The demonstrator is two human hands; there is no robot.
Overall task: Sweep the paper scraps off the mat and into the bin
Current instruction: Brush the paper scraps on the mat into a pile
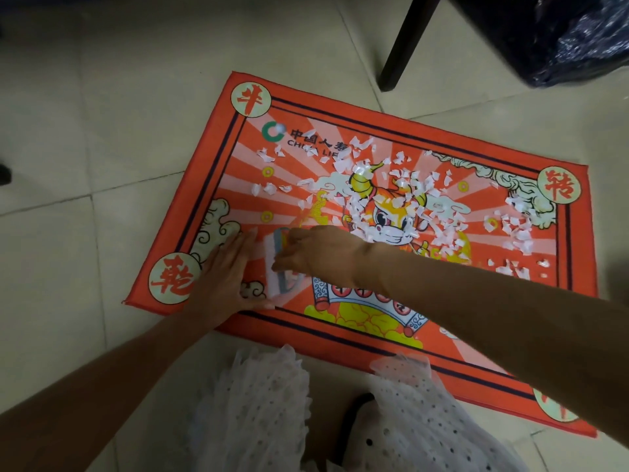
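- Mat (218, 185): orange-red, printed with a cartoon figure, rays, clouds and round character medallions at the corners. It lies flat on the tiled floor (102, 97), tilted across the middle of the frame.
- Paper scraps (422, 199): white torn bits, scattered thickly over the centre and right of the mat, thinner toward its upper left. A few sit near the mat's right border.
- Brush (274, 264): small, with white bristles and a grey-blue back, lower left part of the mat, standing on its bristle side between my two hands.
- My right hand (316, 255): arm reaches in from the right edge of the frame across the mat; the grip is closed on the brush, fingers curled over its back.
- My left hand (226, 277): comes in from the lower left; fingers straight and together, palm pressed flat on the mat just beside the brush, by the lower-left medallion. Grip apart, holding nothing.
- Bin (578, 35): dark, lined with a shiny black plastic bag, upper right corner of the frame, on the floor well apart from the mat's top edge.
- Dark furniture leg (405, 42): slants down at top centre, just left of the bin.
- White dotted garment (258, 410): frilled fabric at the bottom centre, overlapping the mat's near edge.
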